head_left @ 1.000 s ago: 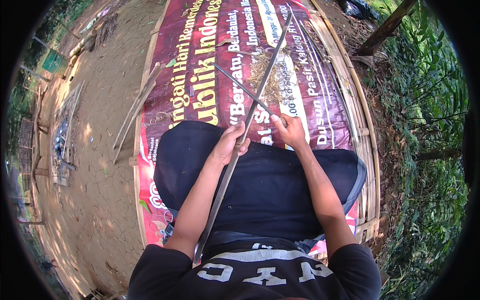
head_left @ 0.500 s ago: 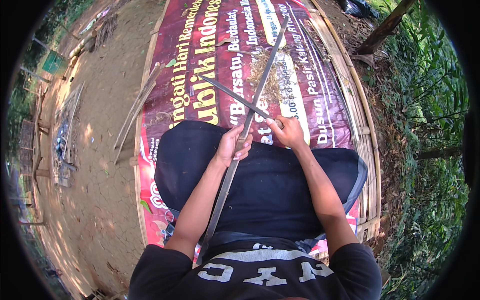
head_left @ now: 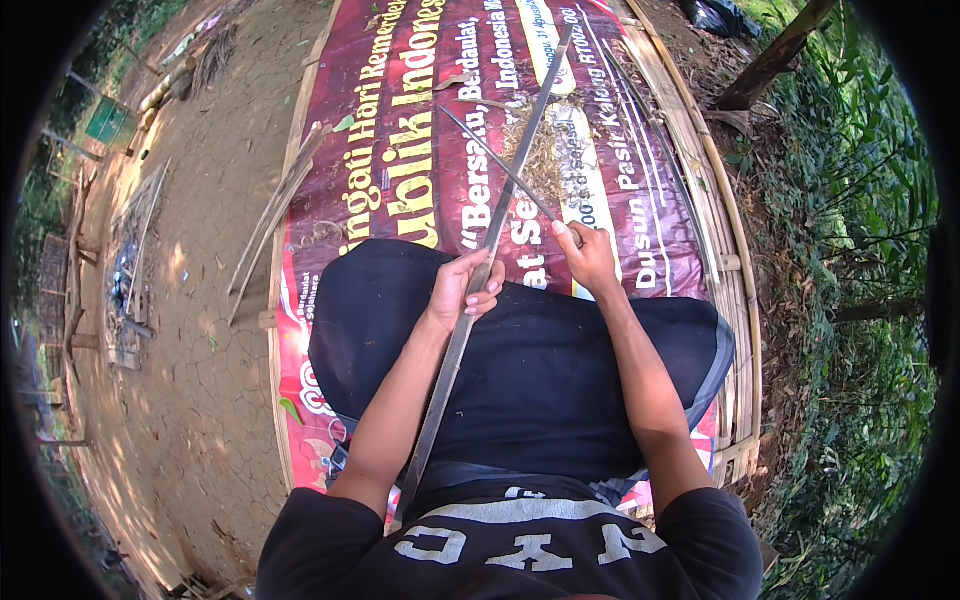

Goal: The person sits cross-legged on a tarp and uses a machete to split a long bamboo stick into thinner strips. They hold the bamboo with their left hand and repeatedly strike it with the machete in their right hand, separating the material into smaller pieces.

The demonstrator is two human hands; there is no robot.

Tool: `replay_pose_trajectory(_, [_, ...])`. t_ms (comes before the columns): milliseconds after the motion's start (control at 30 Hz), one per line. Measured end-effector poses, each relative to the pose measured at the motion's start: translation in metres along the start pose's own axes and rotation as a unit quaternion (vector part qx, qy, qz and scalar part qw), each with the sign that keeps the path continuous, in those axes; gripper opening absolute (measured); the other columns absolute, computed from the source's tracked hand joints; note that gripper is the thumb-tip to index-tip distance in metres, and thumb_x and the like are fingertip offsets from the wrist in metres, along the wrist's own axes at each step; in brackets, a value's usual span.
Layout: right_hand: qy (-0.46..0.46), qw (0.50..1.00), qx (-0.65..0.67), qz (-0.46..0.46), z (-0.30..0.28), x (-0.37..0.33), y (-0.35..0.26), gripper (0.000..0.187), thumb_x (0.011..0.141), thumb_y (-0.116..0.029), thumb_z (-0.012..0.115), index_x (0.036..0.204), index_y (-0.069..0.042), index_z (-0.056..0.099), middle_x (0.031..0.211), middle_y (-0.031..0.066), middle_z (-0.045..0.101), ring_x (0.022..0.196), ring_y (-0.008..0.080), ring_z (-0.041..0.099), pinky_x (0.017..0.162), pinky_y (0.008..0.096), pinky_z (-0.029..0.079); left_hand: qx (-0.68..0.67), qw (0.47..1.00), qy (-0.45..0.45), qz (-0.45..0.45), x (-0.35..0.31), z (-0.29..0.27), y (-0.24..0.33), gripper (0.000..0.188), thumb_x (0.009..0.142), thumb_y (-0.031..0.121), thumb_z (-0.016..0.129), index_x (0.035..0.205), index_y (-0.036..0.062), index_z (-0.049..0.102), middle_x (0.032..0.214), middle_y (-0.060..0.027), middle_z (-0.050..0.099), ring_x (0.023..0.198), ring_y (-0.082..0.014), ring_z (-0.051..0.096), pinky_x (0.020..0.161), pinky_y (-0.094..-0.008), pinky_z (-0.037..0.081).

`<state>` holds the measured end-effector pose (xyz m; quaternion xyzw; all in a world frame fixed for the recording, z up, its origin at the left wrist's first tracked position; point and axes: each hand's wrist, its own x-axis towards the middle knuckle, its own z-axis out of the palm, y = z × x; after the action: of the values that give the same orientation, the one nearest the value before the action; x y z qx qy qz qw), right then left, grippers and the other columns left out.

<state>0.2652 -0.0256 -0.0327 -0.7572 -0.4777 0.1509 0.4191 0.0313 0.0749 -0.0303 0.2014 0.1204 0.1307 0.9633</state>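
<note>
My left hand [head_left: 466, 288] is closed around a long, narrow, dark strip [head_left: 440, 400], probably bamboo or wood. The strip slants from beside my body, over my lap, to the far part of the banner. My right hand [head_left: 587, 254] grips a knife by its handle, which is mostly hidden in my fingers. Its thin dark blade [head_left: 470, 135] points away to the left and crosses the strip beyond my left hand. Pale curly shavings [head_left: 545, 165] lie on the banner just past the crossing.
I sit on a dark red printed banner [head_left: 400, 190] spread over a bamboo platform [head_left: 745, 290]. Split bamboo pieces [head_left: 275, 220] lean at its left edge; a thin strip [head_left: 665, 150] lies along the right. Cracked earth [head_left: 190, 300] stretches left, green plants [head_left: 870, 230] right.
The knife has slid to the right and its blade has turned to point farther away. My right hand has shifted slightly right; my left hand and the strip stay nearly in place.
</note>
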Motion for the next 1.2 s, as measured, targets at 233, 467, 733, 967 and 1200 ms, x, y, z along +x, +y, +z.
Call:
replay_pose_trajectory(233, [-0.023, 1.0, -0.019, -0.001, 0.002, -0.002, -0.007, 0.052, 0.093, -0.048, 0.064, 0.071, -0.001, 0.067, 0.054, 0.0181, 0.054, 0.05, 0.0345, 0.057, 0.053, 0.0435, 0.043, 0.123, 0.981, 0.151, -0.016, -0.008, 0.048, 0.002, 0.034, 0.108, 0.041, 0.043, 0.122, 0.0112, 0.052, 0.076, -0.0031, 0.055, 0.048, -0.0053, 0.044, 0.038, -0.0191, 0.036])
replay_pose_trajectory(467, [-0.063, 0.997, -0.035, -0.016, 0.006, -0.005, -0.008, 0.055, 0.092, -0.049, 0.066, 0.066, -0.001, 0.064, 0.053, 0.0164, 0.056, 0.047, 0.035, 0.057, 0.05, 0.0435, 0.044, 0.024, 0.996, 0.014, -0.086, -0.006, 0.007, -0.002, 0.035, 0.11, 0.036, 0.039, 0.11, 0.0064, 0.057, 0.061, 0.0034, 0.038, 0.036, -0.0039, 0.03, 0.031, -0.0204, 0.026])
replay_pose_trajectory(733, [-0.116, 0.981, -0.06, -0.147, 0.016, -0.014, -0.028, 0.056, 0.09, -0.054, 0.065, 0.065, -0.003, 0.062, 0.053, 0.0183, 0.057, 0.053, 0.0396, 0.061, 0.052, 0.0465, 0.049, 0.095, 0.989, 0.095, -0.054, -0.004, 0.013, 0.001, 0.032, 0.11, 0.033, 0.036, 0.095, 0.008, 0.051, 0.06, 0.0046, 0.034, 0.036, -0.0039, 0.028, 0.03, -0.0203, 0.025])
replay_pose_trajectory(967, [-0.062, 0.981, -0.096, -0.156, 0.012, -0.006, -0.008, 0.055, 0.087, -0.058, 0.066, 0.07, -0.006, 0.068, 0.052, 0.0169, 0.057, 0.053, 0.0379, 0.063, 0.052, 0.0463, 0.05, 0.108, 0.991, 0.049, -0.053, -0.014, 0.022, -0.001, 0.036, 0.11, 0.039, 0.035, 0.093, 0.0102, 0.047, 0.059, 0.0056, 0.032, 0.036, -0.0027, 0.026, 0.031, -0.02, 0.023])
replay_pose_trajectory(1200, [-0.038, 0.98, -0.139, -0.138, 0.006, -0.002, -0.003, 0.054, 0.087, -0.058, 0.066, 0.071, -0.006, 0.069, 0.05, 0.0152, 0.056, 0.049, 0.0369, 0.061, 0.047, 0.0456, 0.048, 0.124, 0.99, 0.046, -0.055, -0.004, 0.017, 0.0, 0.039, 0.11, 0.043, 0.034, 0.092, 0.011, 0.046, 0.058, 0.006, 0.032, 0.034, -0.0018, 0.024, 0.03, -0.0187, 0.022])
